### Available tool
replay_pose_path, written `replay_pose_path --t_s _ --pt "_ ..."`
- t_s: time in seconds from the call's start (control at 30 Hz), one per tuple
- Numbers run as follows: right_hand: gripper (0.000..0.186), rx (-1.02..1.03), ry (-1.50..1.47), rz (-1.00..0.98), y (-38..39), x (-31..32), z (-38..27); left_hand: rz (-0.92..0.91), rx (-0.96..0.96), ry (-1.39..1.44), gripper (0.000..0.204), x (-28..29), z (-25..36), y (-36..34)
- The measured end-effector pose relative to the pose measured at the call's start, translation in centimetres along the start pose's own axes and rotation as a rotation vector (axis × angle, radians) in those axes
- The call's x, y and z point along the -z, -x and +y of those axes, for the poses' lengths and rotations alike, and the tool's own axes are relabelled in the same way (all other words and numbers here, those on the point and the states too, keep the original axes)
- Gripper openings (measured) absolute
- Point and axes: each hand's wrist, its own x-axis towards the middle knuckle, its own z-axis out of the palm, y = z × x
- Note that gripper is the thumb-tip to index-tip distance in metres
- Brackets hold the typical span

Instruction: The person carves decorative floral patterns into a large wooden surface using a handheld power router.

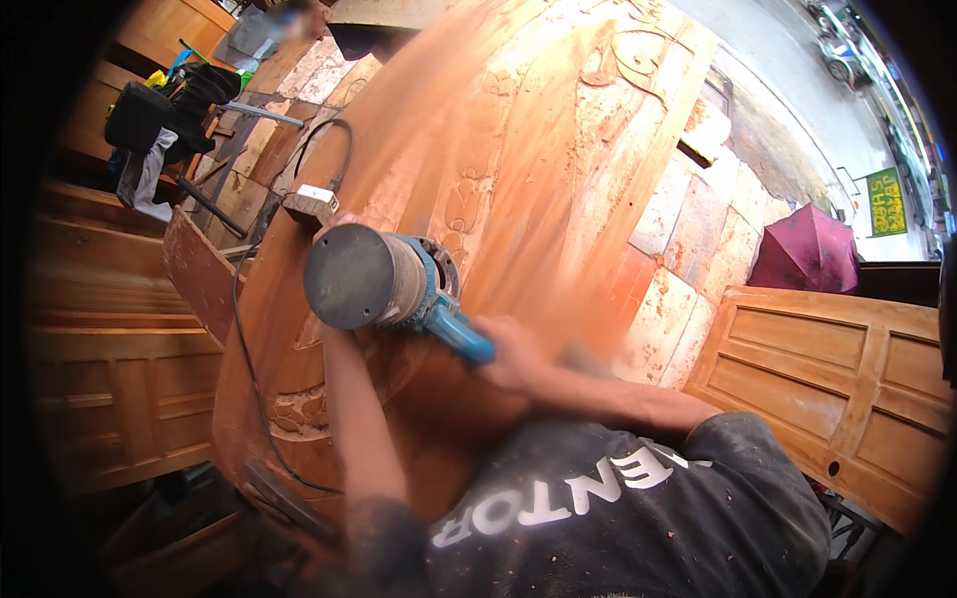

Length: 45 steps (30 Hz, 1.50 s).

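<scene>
A teal power tool (429,289) with a round dark grey, flat face and a tan band is held above a large carved wooden panel (528,149), which has pale dust and scroll patterns. My right hand (508,354) is closed round its blue handle. My left forearm reaches up to the underside of the round head; my left hand (334,334) is mostly hidden behind it, so its fingers cannot be made out. A small white-topped block (312,202), perhaps a power socket, lies at the panel's left edge near a black cord (239,329).
Panelled wooden doors (817,379) lean at right and left, by a maroon umbrella (805,259). Dark bags and tools (150,125) are piled at upper left, near a blurred co-worker (299,20). A tiled floor (678,239) borders the panel; a street runs at top right.
</scene>
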Motion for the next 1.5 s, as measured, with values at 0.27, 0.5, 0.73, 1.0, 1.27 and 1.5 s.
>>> replay_pose_path --t_s 0.27,0.5,0.73,1.0,1.27,1.5 --pt "0.030 0.080 -0.091 -0.030 -4.1 5.9 2.4 -0.134 -0.409 -0.769 0.018 -6.4 3.6 -2.7" --pt "0.031 -0.079 -0.037 -0.059 -11.3 17.0 2.2 -0.137 -0.252 0.033 0.031 -8.6 -3.1 -13.9" --pt "0.039 -0.157 -0.102 0.020 -19.6 26.7 4.0 -0.248 -0.443 -0.148 0.035 -17.2 -4.3 -26.8" --pt "0.038 -0.138 -0.005 -0.025 -29.3 35.0 7.6 -0.128 -0.419 -0.276 0.036 -24.2 -3.3 -36.2" --pt "0.028 -0.179 -0.007 0.035 -32.9 35.9 9.6 -0.172 -0.424 -0.266 0.033 -26.3 -4.5 -40.0" --pt "0.036 -0.173 -0.209 0.063 -33.2 37.9 11.1 -0.227 -0.451 -0.100 0.030 -28.1 -5.5 -41.6"
